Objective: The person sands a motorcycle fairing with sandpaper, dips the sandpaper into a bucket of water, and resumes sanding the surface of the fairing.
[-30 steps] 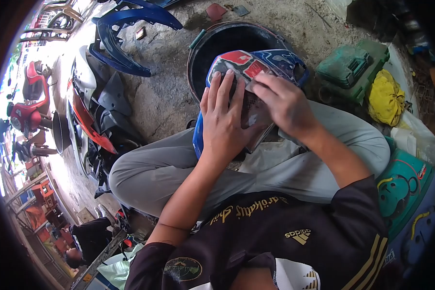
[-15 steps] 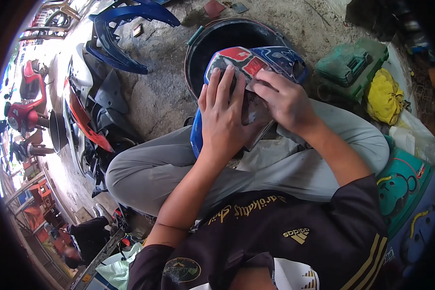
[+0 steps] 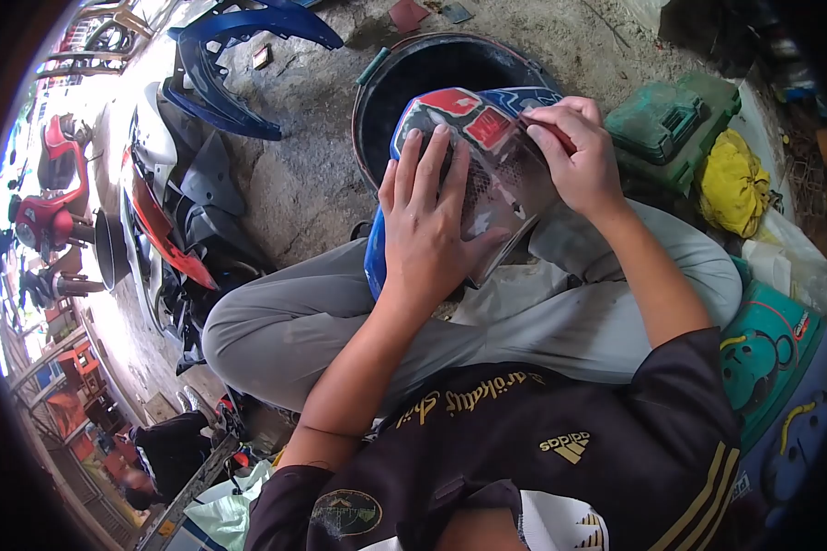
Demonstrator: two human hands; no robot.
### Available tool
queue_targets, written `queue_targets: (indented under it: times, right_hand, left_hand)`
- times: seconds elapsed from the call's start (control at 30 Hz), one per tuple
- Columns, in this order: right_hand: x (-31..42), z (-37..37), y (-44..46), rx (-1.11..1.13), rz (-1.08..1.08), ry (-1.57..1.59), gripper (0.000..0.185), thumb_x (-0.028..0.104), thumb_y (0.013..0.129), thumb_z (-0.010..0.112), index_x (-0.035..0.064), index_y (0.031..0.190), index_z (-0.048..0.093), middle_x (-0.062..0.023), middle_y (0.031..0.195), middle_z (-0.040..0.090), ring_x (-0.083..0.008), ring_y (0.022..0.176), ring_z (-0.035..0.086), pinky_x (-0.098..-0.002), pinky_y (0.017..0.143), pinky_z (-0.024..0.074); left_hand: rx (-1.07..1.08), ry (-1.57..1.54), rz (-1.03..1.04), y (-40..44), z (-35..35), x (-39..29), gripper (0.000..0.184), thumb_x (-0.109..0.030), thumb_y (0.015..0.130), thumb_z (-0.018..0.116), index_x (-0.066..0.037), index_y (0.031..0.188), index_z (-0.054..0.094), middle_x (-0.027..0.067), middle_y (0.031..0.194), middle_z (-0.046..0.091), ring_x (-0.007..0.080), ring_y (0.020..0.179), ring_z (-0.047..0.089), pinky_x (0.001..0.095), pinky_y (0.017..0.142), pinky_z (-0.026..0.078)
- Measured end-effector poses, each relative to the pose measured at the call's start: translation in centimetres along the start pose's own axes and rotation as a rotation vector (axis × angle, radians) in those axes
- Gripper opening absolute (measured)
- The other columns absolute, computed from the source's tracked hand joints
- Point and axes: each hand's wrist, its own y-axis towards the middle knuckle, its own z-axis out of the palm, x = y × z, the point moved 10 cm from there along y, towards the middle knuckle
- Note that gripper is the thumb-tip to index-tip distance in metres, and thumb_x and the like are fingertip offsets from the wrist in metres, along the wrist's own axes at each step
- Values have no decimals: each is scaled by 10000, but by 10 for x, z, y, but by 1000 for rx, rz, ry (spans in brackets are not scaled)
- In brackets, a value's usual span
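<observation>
A blue motorcycle body panel rests across my lap, over the near rim of a black bucket. On the panel lies a decal sheet with red, grey and dark mesh patterns and a glossy, see-through look. My left hand is spread flat on the sheet, fingers apart, pressing it against the panel. At the sheet's upper right edge, my right hand has its thumb and fingers pinched together on the film. The sheet's right part appears lifted from the panel.
Blue fairing pieces lie on the concrete at upper left, near white, red and black panels. To the right stand a green tool case and a yellow bundle. A red motorcycle and another person are farther left.
My right hand has moved right and slightly up from the panel's middle, drawing the sheet's edge with it. More of the mesh pattern shows. My left hand has stayed nearly in place.
</observation>
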Motion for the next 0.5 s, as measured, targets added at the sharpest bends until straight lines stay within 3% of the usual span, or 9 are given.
queue_targets:
  times: [0.03,0.07,0.17,0.27,0.37,0.47,0.5]
  right_hand:
    - [-5,-5,-1,-43,63,-26,143,62,992,763,42,1129,794,-150,1063,785,-376,1033,742,-426,975,553]
    - [-14,-2,-3,-6,152,-23,138,60,1026,745,18,1146,799,-123,1111,806,-277,1059,756,-372,989,557]
    - [-37,13,-11,38,522,441,159,71,1049,735,-20,1169,784,-101,1162,812,-169,1126,739,-302,1018,546]
    - [-45,21,-16,80,536,442,188,75,1072,720,-39,1213,771,-65,1206,802,-90,1172,700,-253,1046,526]
    - [-69,44,-31,50,785,845,213,74,1080,713,-34,1258,760,-62,1228,792,-93,1161,709,-259,1045,528]
    - [-76,41,-33,76,933,1063,213,71,1088,703,-27,1269,758,-46,1256,783,-81,1165,700,-249,1050,522]
    - [-75,37,-30,62,899,1008,219,78,1091,700,-31,1273,755,-49,1262,784,-82,1167,700,-251,1047,525]
  left_hand:
    - [0,-2,-1,0,0,0,1172,-437,604,1010,-78,1623,554,155,1733,439,412,1633,349,577,1314,267]
    - [-1,-4,-1,0,0,0,1173,-435,603,1010,-79,1623,554,154,1733,439,411,1634,349,577,1314,268]
    - [-3,-8,0,0,-1,0,1170,-430,602,1011,-79,1621,557,154,1731,443,411,1634,350,577,1313,271]
    - [-8,-12,3,0,-1,0,1161,-432,607,1007,-77,1618,560,153,1727,449,412,1634,352,578,1312,273]
    - [-26,-9,9,0,-2,0,1156,-469,604,1007,-78,1603,576,155,1716,467,419,1631,357,577,1303,286]
    - [-40,-11,15,0,-2,0,1156,-491,605,1004,-78,1598,581,155,1710,476,420,1629,361,579,1299,289]
    - [-42,-14,17,0,-2,0,1156,-493,606,1002,-77,1598,580,155,1709,477,418,1628,362,580,1300,288]
